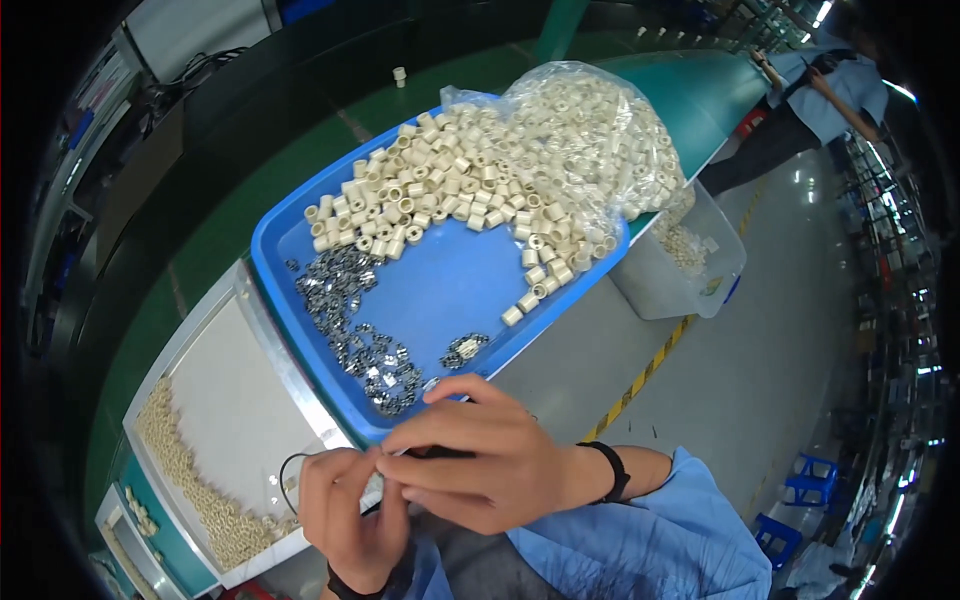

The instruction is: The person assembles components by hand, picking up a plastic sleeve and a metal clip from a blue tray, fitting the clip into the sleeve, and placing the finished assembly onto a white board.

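My left hand [350, 510] and my right hand [495, 455] meet in front of the blue tray's near end, fingertips pinched together. Whatever sits between them is too small and too covered to make out. The blue tray [262, 240] holds a heap of short cream plastic sleeves [400, 195] along its far side. Small shiny metal pieces [345, 300] lie down its left side, and a smaller pile of them [463, 350] rests close to my right hand. A clear plastic bag [600, 130] full of cream sleeves leans over the tray's far right corner.
Left of the blue tray, a white tray [225, 350] holds many small cream rings [215, 510]. A lone sleeve [400, 76] stands beyond. A translucent bin [690, 270] is at the right. Another person [815, 110] stands far right; blue stools [812, 480] are on the floor.
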Demonstrator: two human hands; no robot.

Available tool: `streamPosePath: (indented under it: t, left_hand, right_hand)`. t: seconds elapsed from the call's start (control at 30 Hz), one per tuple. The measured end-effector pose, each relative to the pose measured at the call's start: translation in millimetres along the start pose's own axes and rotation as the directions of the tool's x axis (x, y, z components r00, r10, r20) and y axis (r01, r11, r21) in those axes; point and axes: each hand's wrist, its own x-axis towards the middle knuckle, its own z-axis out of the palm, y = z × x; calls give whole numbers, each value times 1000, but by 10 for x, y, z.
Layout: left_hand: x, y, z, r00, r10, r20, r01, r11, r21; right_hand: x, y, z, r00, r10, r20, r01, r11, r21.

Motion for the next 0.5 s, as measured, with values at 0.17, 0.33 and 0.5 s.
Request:
streamPosePath:
  t: [0.17, 0.33, 0.5]
  left_hand:
    - [-20, -159, 88, 987, -152, 43, 154, 987, -50]
    - [4, -175, 124, 970, -227, 88, 240, 955, -177]
    - [4, -144, 164, 973, -206, 103, 227, 935, -273]
  right_hand:
    - [83, 644, -425, 983, 183, 22, -165, 927, -338]
    - [360, 1477, -909, 966, 245, 86, -101, 659, -745]
    - [575, 1652, -828, 920, 355, 166, -53, 533, -844]
